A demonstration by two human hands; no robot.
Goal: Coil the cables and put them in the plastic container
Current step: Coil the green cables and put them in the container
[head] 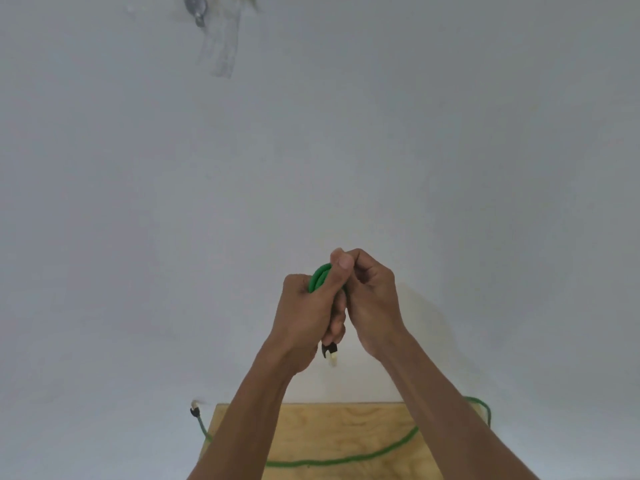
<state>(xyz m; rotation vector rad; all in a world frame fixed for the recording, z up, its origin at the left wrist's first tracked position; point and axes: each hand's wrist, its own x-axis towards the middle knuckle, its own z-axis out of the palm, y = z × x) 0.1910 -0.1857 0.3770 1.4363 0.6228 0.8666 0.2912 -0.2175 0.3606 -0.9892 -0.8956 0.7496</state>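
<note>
Gripping upright green cable (320, 277) coil, both hands (337, 306) clenched; plug (329, 351) points down.

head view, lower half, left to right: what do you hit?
Loose cable plug off the board's left edge → left hand gripping the green coil → right hand pinching it → green cable loop off the wooden board's right edge.

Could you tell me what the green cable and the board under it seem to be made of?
The green cable looks sheathed in matte braided fabric or rubber; its surface shows no gloss. The board looks like unfinished light plywood, with visible grain.
</note>
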